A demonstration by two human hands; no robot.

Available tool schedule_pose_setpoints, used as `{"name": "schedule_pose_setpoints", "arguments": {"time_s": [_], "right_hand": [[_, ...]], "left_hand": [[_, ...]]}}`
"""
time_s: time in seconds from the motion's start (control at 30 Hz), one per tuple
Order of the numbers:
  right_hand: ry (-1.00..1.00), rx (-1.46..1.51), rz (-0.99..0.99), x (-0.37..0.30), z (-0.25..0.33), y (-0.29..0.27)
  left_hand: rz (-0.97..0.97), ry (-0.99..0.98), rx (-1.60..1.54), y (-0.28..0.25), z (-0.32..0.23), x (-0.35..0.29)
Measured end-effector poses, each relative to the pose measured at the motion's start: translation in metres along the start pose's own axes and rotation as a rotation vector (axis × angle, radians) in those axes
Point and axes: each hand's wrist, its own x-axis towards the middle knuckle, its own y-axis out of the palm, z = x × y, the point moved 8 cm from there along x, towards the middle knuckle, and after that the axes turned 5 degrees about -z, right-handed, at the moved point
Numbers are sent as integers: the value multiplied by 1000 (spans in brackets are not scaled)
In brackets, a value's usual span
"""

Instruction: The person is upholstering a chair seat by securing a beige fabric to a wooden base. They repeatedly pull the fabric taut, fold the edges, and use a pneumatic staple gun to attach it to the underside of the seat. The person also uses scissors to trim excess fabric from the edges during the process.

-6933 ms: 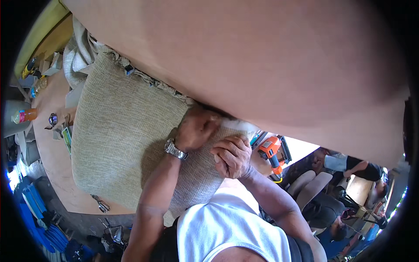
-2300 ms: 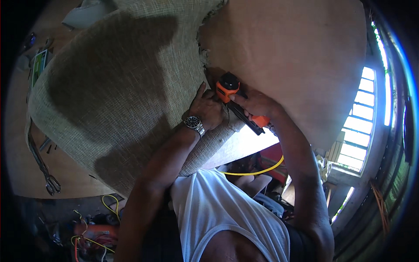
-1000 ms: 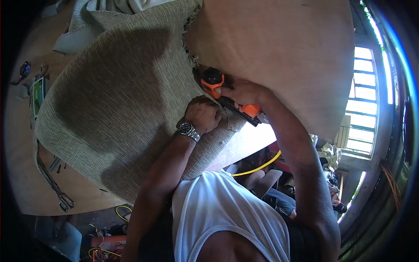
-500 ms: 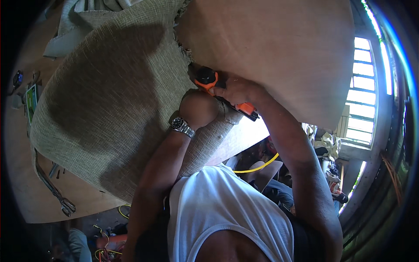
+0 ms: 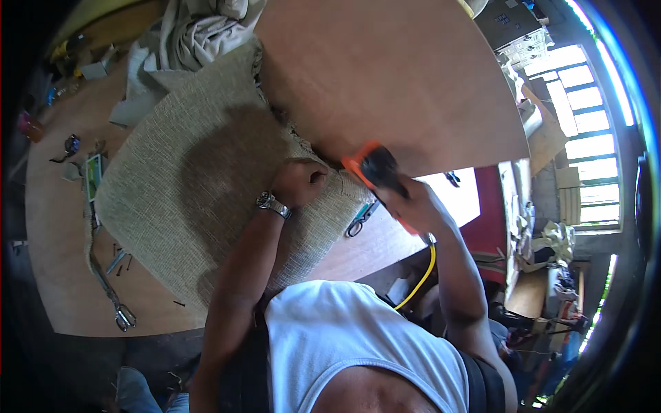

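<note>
My right hand (image 5: 416, 206) is wrapped round an orange and black staple gun (image 5: 379, 168), raised over the front edge of a curved wooden panel (image 5: 399, 89). A yellow hose (image 5: 425, 279) runs down from the tool's rear. My left hand (image 5: 299, 184), with a metal watch at the wrist, rests closed on beige woven fabric (image 5: 172, 151). Its fingers curl near the fabric's frayed edge, and what they hold, if anything, is hidden. The fabric covers a broad rounded piece beside the bare wood. Scissors (image 5: 357, 226) lie just below the staple gun.
On the wooden table (image 5: 58, 261) at left lie metal shears (image 5: 124, 316), several loose nails (image 5: 124, 265) and a green and white box (image 5: 93, 175). Crumpled pale cloth (image 5: 206, 31) lies at the back. A louvred window (image 5: 592, 138) is at right.
The staple gun in my right hand has moved right and toward me, away from my left hand. My left hand stays by the fabric edge. The view has shifted, showing more of the room.
</note>
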Motion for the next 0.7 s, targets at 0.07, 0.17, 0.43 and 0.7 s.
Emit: {"name": "schedule_pose_setpoints", "arguments": {"time_s": [0.07, 0.17, 0.43, 0.7], "right_hand": [[-135, 154, 35, -41, -37, -16], [-36, 366, 78, -81, -123, -6], [297, 145, -89, -92, -305, 80], [222, 83, -428, -15, -360, 149]], "left_hand": [[40, -77, -21, -1, 3, 3], [128, -176, 101, 9, -2, 1], [211, -26, 229, 69, -66, -7], [311, 100, 548, 96, -108, -5]]}}
